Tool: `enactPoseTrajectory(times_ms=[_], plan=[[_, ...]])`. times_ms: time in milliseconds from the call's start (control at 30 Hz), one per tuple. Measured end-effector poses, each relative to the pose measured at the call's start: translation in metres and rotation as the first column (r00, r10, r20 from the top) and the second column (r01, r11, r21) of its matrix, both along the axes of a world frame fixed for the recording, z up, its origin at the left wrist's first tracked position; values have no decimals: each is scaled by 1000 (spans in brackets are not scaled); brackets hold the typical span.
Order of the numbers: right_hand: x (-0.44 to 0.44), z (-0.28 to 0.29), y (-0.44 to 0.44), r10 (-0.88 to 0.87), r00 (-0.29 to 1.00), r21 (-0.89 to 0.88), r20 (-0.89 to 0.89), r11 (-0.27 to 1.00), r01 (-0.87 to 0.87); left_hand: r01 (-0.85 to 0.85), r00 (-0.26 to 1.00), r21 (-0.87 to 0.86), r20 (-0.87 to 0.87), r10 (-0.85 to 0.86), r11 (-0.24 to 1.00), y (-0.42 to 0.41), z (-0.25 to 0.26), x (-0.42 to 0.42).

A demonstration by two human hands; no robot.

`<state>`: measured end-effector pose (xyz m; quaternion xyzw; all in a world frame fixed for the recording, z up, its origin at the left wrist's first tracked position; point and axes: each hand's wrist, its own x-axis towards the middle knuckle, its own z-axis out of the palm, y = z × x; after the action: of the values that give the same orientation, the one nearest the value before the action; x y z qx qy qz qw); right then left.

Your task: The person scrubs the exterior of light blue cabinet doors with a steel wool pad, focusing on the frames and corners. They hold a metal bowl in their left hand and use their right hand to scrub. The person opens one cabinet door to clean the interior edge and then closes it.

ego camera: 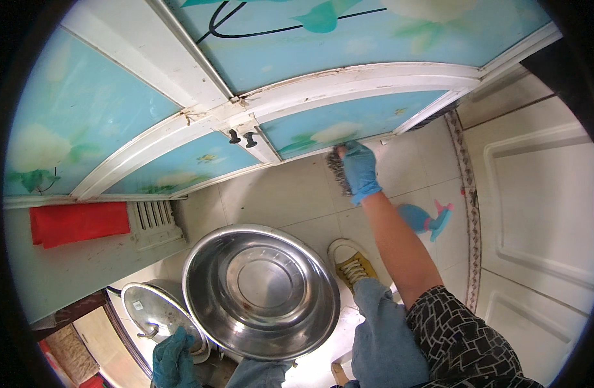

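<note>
My right hand (363,165), in a blue glove, grips a dark scrub brush (339,172) with bristles facing left. The hand is low against the bottom edge of the cabinet's blue floral door panel (345,121). My left hand (174,356), gloved too, is at the lower left with its fingers curled, overlapping a glass pot lid (156,308). Whether it touches the lid or holds anything is hidden. A wide stainless steel basin (260,330) stands between my hands, in front of me. Beyond my right forearm is a blue spray bottle (416,218) with a pink trigger.
Two black knobs (242,138) sit where the lower cabinet doors meet. A red cloth (79,223) lies on a pale surface at left, beside a slotted white panel (154,220). A white panelled door (539,194) bounds the right. My yellow shoe (352,266) rests on the tiled floor (277,194).
</note>
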<state>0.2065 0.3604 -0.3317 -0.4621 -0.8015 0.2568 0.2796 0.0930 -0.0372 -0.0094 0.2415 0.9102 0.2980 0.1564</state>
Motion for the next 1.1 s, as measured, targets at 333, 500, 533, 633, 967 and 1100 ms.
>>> enactPoseTrajectory(times_ms=[333,500,533,633,967,1100], plan=[[48,36,40,-645,669,-816,-369,569,99,65,995,-54,-75,-69,996,14,21,1],[-29,20,-34,-98,971,-284,-216,958,33,66,996,13,-54,-65,998,-9,1,-3],[-44,30,-48,-52,961,-288,-272,957,-30,62,997,51,-41,-60,997,-13,-4,-5],[-54,34,-52,12,996,-261,-90,965,-35,34,999,42,-26,-33,999,-13,-4,-6],[12,-30,16,-245,940,-367,-237,919,147,17,1000,27,18,-18,999,-15,1,-5],[-66,3,-59,-1,986,-232,-169,972,-39,33,999,7,4,-33,999,-19,0,-4]])
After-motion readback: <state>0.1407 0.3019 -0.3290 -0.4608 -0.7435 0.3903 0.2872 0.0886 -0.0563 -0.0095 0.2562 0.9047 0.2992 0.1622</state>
